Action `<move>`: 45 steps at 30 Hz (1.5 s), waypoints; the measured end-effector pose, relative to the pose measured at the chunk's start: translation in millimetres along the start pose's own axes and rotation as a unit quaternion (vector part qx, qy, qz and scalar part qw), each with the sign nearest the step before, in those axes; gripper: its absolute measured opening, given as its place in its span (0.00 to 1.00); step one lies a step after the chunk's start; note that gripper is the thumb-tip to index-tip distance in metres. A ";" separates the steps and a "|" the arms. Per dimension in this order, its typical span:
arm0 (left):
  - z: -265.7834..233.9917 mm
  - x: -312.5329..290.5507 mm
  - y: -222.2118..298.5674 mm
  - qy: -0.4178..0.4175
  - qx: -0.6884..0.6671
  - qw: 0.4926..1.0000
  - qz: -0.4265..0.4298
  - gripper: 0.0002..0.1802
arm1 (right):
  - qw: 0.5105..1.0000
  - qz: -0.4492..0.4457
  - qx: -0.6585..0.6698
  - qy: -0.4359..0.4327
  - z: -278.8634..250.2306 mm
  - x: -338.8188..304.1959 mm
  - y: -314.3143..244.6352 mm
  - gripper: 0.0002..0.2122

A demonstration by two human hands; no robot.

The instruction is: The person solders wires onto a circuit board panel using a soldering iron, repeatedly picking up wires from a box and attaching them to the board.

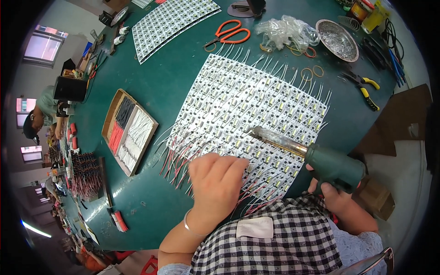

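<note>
A white panel of small circuit boards (256,98) lies on the table before me, with rows of components and thin wires sticking out along its edges. My left hand (215,181) is closed over the panel's near edge, among red and white wires (176,160). Its fingertips are hidden, so what they pinch does not show. From the right, my right hand (332,195) grips the handle of a green heat gun (337,168). The gun's long metal barrel reaches left over the panel, its dark tip close above the boards near the middle.
Left of the panel sits a cardboard tray (153,123) of black, red and white pieces. Beyond lie orange-handled scissors (233,32), a crumpled plastic bag (286,33), a metal bowl (338,39), yellow-handled pliers (366,91) and stacked panels (176,23). A co-worker (39,114) is at far left.
</note>
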State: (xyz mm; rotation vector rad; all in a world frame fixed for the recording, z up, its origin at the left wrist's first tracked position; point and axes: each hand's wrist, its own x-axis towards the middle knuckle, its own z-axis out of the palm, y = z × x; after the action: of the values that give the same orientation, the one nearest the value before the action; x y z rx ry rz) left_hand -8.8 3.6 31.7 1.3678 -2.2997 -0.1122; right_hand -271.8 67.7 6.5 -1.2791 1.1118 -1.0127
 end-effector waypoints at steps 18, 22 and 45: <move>21.1 -15.3 -10.6 0.004 0.062 0.997 -0.036 0.09 | 0.982 0.051 -0.166 -0.078 -10.5 -20.3 2.5 0.17; 20.6 -14.6 -11.7 -0.001 0.058 0.998 -0.034 0.09 | 0.986 0.049 -0.157 -0.034 -8.8 -31.5 19.8 0.23; 18.1 -11.7 -9.5 -0.014 0.061 0.997 -0.043 0.12 | 0.982 -0.022 -0.164 -0.095 -0.7 4.1 -14.0 0.18</move>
State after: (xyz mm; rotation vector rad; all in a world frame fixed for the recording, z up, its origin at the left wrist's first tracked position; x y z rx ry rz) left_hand -4.1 5.9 8.8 1.5351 -2.3048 -0.0180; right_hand -271.1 62.8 20.3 -1.6353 1.1348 -0.7387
